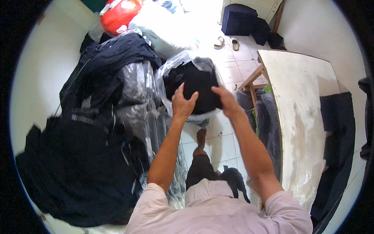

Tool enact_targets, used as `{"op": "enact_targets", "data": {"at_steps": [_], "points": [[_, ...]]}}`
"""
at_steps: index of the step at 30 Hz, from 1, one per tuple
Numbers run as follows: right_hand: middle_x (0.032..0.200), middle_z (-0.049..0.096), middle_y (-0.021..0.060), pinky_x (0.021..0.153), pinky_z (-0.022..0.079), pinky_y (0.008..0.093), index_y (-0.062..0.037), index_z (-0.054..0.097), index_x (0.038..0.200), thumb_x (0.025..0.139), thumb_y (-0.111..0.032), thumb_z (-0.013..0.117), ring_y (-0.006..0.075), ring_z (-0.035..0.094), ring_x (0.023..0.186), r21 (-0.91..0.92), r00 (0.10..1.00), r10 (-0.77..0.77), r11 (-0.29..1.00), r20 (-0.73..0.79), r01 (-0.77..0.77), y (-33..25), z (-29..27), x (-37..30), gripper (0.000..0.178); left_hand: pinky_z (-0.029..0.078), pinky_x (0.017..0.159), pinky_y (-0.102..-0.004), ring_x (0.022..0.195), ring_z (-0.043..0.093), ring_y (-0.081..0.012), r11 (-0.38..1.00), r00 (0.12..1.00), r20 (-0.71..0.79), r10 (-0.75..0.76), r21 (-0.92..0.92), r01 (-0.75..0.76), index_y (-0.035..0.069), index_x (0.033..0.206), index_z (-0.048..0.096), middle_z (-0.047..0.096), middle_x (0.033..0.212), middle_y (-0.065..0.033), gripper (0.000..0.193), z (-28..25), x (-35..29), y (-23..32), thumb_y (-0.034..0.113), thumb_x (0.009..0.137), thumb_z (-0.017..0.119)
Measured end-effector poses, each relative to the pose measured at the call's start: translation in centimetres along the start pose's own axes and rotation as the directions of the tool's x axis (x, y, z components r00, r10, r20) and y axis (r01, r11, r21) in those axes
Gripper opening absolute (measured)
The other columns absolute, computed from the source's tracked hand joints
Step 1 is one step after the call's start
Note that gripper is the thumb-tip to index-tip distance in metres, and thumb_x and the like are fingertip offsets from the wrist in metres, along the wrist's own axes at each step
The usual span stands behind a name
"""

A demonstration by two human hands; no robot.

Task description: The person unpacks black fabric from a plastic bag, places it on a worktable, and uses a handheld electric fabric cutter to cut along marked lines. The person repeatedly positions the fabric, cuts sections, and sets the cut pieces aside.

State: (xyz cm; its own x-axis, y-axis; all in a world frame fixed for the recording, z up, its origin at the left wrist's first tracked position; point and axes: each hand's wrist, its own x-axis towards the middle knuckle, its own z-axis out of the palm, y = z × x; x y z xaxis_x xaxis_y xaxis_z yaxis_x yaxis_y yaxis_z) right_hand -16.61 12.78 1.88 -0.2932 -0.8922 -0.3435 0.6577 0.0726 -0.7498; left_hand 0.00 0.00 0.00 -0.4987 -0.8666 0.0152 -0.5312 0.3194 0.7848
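Note:
A clear plastic bag [160, 84] stands wide-mouthed on the floor in front of me, with black cloth [198, 84] filling its mouth. My left hand [185, 102] lies against the cloth's near left side, thumb and fingers spread. At the right edge of the same cloth, my right hand [228, 102] grips it, slightly blurred. The fingertips of that hand are partly hidden by the cloth.
Black garments [82, 167] and plastic-wrapped packs [136, 93] are heaped at left. Behind the bag sit a red bag [120, 15] and a white sack [163, 33]. A pale-topped table [300, 117] stands at right. Sandals [234, 43] and black bundles [239, 19] lie farther back.

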Motion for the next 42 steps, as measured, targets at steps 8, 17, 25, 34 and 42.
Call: {"op": "enact_targets", "data": {"at_steps": [8,17,25,34,42], "points": [[0.158,0.050,0.0218,0.117,0.041,0.0364,0.0031,0.016,0.169,0.097,-0.023,0.074,0.0299,0.054,0.137,-0.265,0.952,0.170,0.934,-0.254,-0.238,5.5,-3.8,22.3,0.096,0.048,0.112,-0.0405,0.127,0.066,-0.0338,0.856,0.893,0.105,-0.437,-0.257,0.449,-0.005,0.149,0.055,0.066,0.140,-0.0240,0.078,6.6,15.0,-13.2,0.031,0.086,0.084],[0.160,0.050,0.0238,0.120,0.041,0.0421,-0.0081,0.033,0.167,0.096,-0.047,0.075,0.0352,0.051,0.147,-0.821,0.926,0.119,0.431,-0.359,-0.373,8.3,-9.7,41.3,0.091,0.053,0.102,-0.0547,0.122,0.066,-0.0460,0.737,0.832,0.338,-0.440,0.665,0.120,0.002,0.139,0.065,0.069,0.131,-0.0286,0.057,9.4,33.1,-17.2,0.041,0.099,0.067],[0.155,0.044,0.0366,0.114,0.045,0.0548,-0.0162,0.031,0.167,0.095,-0.045,0.074,0.0544,0.054,0.134,-0.936,0.962,-0.269,0.346,-0.039,0.059,12.6,-12.0,39.7,0.088,0.048,0.110,-0.0538,0.128,0.063,-0.0419,0.708,0.964,0.228,-0.139,0.703,-0.064,0.011,0.137,0.066,0.070,0.133,-0.0173,0.057,12.1,44.2,-24.2,0.039,0.089,0.080],[0.166,0.022,0.0286,0.098,0.053,0.0599,-0.0271,0.057,0.152,0.081,-0.054,0.085,0.0514,0.052,0.126,-0.973,0.959,-0.198,-0.149,0.202,0.174,12.8,-6.3,39.2,0.080,0.061,0.076,-0.0493,0.090,0.075,-0.0360,0.739,0.941,0.104,0.322,0.594,-0.318,0.018,0.116,0.073,0.075,0.111,-0.0094,0.027,8.9,41.2,-24.0,0.011,0.093,0.062],[0.158,0.044,0.0247,0.115,0.044,0.0593,-0.0181,0.058,0.150,0.087,-0.038,0.081,0.0526,0.046,0.142,-0.955,0.913,-0.281,0.058,-0.296,-0.291,9.7,-14.7,52.1,0.070,0.063,0.066,-0.0447,0.077,0.076,-0.0338,0.624,0.865,0.076,0.496,0.662,-0.415,0.016,0.109,0.072,0.074,0.099,-0.0063,0.018,6.0,41.1,-19.9,0.011,0.095,0.061]]}}
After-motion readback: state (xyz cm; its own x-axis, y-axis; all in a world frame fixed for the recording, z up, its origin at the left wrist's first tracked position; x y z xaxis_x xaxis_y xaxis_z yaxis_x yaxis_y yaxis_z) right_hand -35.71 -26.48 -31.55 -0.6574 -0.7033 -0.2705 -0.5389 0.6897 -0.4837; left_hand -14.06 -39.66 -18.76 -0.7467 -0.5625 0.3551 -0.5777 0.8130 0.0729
